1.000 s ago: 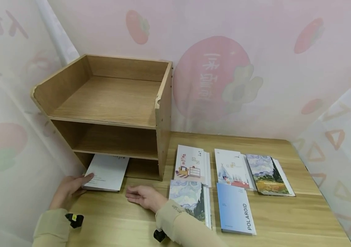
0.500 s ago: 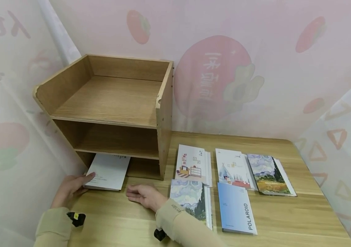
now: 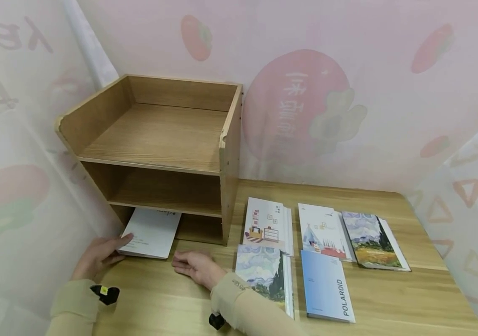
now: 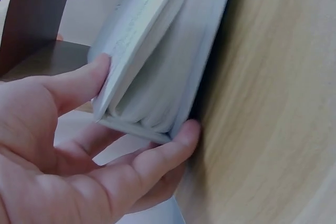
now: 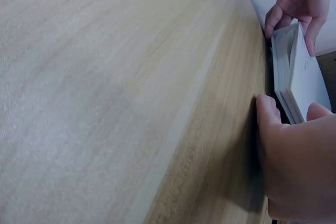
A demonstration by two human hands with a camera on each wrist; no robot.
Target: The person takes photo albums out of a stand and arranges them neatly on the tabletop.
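Observation:
A white photo album [image 3: 155, 231] lies partly inside the lowest compartment of a wooden shelf unit [image 3: 224, 186], its near end sticking out over the table. At its near left corner my left hand [image 3: 98, 254] grips it, thumb on the cover and fingers under the lower edge. The left wrist view shows this grip, with the album [image 4: 157, 77] tilted and its pages slightly fanned. My right hand [image 3: 194, 266] lies by the album's near right corner, fingers extended and palm turned toward it. In the right wrist view that hand's fingertips [image 5: 266, 106] are right beside the album's edge.
On the table right of the shelf lie two albums with room drawings [image 3: 264, 224] [image 3: 320, 233], two with landscape paintings [image 3: 260, 270] [image 3: 373, 240], and a blue POLAROID album [image 3: 327, 284]. A printed curtain [image 3: 298, 28] surrounds the table's back and sides.
The head view has turned slightly left, so the scene sits further right in it. My right hand is a little nearer the white photo album. The left hand keeps its grip.

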